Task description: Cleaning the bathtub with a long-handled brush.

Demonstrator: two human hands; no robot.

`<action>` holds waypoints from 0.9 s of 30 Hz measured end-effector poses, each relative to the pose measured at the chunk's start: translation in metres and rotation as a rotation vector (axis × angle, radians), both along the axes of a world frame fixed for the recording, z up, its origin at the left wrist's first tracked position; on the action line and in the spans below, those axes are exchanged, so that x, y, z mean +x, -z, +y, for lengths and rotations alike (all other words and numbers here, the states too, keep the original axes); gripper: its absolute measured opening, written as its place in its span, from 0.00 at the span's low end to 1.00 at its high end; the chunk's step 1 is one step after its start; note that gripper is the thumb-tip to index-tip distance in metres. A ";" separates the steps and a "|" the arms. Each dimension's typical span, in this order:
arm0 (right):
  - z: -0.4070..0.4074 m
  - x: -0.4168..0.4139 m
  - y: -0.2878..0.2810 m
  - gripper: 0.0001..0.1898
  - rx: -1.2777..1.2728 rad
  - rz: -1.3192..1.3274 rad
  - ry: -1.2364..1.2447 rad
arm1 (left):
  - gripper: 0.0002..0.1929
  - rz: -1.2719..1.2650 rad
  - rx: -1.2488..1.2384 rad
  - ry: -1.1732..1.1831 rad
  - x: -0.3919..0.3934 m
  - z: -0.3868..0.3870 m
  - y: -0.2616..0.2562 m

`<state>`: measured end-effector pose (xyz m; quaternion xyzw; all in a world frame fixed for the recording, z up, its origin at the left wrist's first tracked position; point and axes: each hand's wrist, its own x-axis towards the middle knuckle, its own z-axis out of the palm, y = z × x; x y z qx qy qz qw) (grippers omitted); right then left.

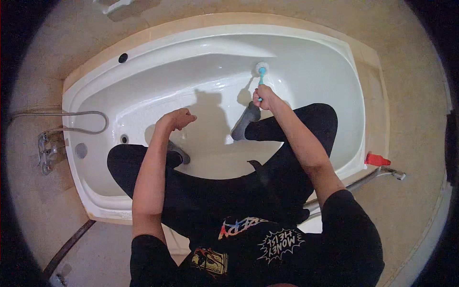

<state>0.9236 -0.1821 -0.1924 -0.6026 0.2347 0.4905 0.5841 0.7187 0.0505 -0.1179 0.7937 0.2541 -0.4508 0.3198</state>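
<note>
My right hand [264, 97] is closed round the turquoise handle of a round scrub brush [262, 69], whose white bristles rest against the far inner wall of a white bathtub [308, 64]. My left hand [180, 119] hangs above the tub floor with its fingers curled and no object visible in it; whether something small is inside cannot be told. Both my feet, in grey socks, stand in the tub, one below each hand. The brush and my body cast shadows on the tub.
A shower hose [102, 118] loops over the tub's left end, beside a wall-mounted mixer tap [46, 152]. The drain [124, 139] lies near that end. A red bottle [377, 159] and a hand shower head [398, 174] are at the right rim.
</note>
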 end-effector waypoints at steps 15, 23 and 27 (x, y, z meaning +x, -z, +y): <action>0.005 -0.011 -0.054 0.13 -0.164 -0.227 -0.601 | 0.26 -0.064 0.001 -0.063 -0.015 0.009 0.008; -0.023 0.007 -0.097 0.18 -0.186 -0.377 -0.850 | 0.26 -0.049 -0.011 -0.065 -0.009 0.004 0.003; -0.057 0.020 -0.058 0.13 -0.273 -0.231 -0.288 | 0.25 -0.079 0.002 -0.067 -0.015 0.006 0.004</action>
